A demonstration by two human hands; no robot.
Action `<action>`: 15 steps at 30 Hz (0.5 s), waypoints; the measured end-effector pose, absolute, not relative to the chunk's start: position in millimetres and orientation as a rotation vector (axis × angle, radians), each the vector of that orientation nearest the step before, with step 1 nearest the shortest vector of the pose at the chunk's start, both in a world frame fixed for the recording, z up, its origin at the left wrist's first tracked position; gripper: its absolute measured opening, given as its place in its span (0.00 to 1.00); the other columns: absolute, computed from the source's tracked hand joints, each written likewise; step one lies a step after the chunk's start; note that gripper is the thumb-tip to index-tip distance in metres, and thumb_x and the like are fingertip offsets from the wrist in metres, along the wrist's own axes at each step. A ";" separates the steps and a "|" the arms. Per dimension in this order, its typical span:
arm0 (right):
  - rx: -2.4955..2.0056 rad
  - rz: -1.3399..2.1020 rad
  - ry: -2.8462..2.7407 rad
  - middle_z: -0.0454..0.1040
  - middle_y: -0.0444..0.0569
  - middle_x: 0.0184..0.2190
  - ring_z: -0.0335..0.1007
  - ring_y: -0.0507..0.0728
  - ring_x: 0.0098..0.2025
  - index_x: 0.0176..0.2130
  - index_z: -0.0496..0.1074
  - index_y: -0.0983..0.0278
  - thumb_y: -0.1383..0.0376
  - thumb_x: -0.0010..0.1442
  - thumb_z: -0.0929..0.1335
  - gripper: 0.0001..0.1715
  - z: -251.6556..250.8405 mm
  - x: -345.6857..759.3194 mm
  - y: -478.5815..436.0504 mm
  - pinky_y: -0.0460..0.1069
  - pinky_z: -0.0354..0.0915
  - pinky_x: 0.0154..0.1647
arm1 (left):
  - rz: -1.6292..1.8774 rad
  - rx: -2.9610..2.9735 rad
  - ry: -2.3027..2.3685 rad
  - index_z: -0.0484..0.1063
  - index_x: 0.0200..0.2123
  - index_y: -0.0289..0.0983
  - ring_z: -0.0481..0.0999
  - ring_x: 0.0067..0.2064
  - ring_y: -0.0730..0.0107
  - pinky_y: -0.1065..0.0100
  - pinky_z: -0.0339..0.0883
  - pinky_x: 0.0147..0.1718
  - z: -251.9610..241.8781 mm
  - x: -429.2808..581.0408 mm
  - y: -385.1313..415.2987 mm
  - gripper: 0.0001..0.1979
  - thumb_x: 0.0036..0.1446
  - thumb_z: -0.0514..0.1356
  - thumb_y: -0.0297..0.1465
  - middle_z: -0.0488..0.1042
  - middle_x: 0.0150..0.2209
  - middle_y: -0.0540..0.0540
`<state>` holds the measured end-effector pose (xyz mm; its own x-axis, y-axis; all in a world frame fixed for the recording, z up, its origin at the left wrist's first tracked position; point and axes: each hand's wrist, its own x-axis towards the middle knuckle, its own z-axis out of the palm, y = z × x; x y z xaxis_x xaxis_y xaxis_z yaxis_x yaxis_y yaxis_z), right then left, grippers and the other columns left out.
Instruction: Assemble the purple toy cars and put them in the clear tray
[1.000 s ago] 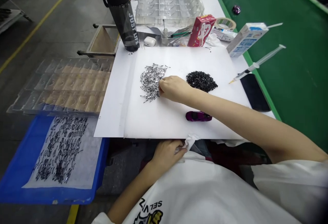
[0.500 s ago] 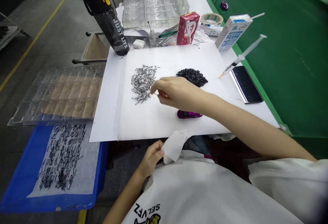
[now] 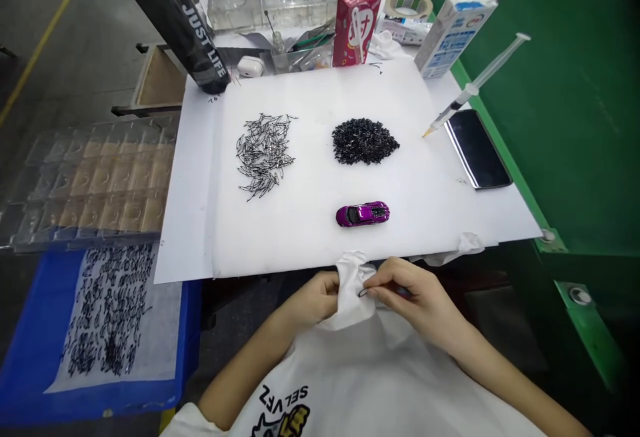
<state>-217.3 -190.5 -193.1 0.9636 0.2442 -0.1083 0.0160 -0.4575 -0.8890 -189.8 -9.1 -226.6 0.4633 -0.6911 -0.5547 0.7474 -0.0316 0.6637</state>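
My left hand (image 3: 320,298) grips a white cloth (image 3: 354,304) just below the front edge of the white board (image 3: 280,240). Pinched in the fingertips of my right hand (image 3: 413,294) is a small black loop-shaped part (image 3: 363,292), which lies against the cloth. Ahead on the board sits a purple toy car (image 3: 363,214). Behind it is a heap of tiny black parts (image 3: 364,141), and to the left spreads a pile of thin black loop-shaped parts (image 3: 265,155).
A syringe (image 3: 463,100) leans near a phone (image 3: 479,149) at right. A red box (image 3: 356,27), white carton (image 3: 455,30), tape roll (image 3: 409,5) and dark bottle (image 3: 183,34) line the back. Left are clear trays (image 3: 100,180) and a blue tray (image 3: 37,350) of black pieces.
My right hand has come back from the loop-part pile to the cloth, carrying one loop-shaped part. The toy car and black heap are now uncovered. The view has shifted slightly.
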 end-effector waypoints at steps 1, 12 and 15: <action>-2.087 0.227 -0.223 0.69 0.45 0.27 0.66 0.50 0.27 0.33 0.72 0.62 0.68 0.57 0.65 0.06 -191.7 -216.8 -191.3 0.45 0.64 0.24 | -1.100 1.141 0.065 0.75 0.30 0.33 0.71 0.30 0.68 0.70 0.62 0.31 -225.1 -190.8 -12.1 0.18 0.37 0.67 0.39 0.74 0.28 0.46; -2.368 -0.181 -0.678 0.70 0.46 0.26 0.66 0.50 0.27 0.34 0.70 0.67 0.70 0.57 0.66 0.04 -190.9 -211.0 -189.6 0.45 0.64 0.23 | -0.777 1.307 0.103 0.72 0.29 0.32 0.66 0.28 0.72 0.72 0.61 0.29 -215.8 -196.4 -23.1 0.09 0.42 0.63 0.31 0.69 0.25 0.49; -2.402 -0.256 -0.741 0.71 0.45 0.25 0.67 0.50 0.26 0.35 0.70 0.65 0.70 0.57 0.65 0.04 -191.5 -211.0 -190.6 0.45 0.64 0.23 | -0.753 1.380 0.066 0.70 0.27 0.32 0.64 0.27 0.73 0.72 0.60 0.27 -218.9 -197.4 -26.4 0.06 0.43 0.60 0.29 0.67 0.24 0.50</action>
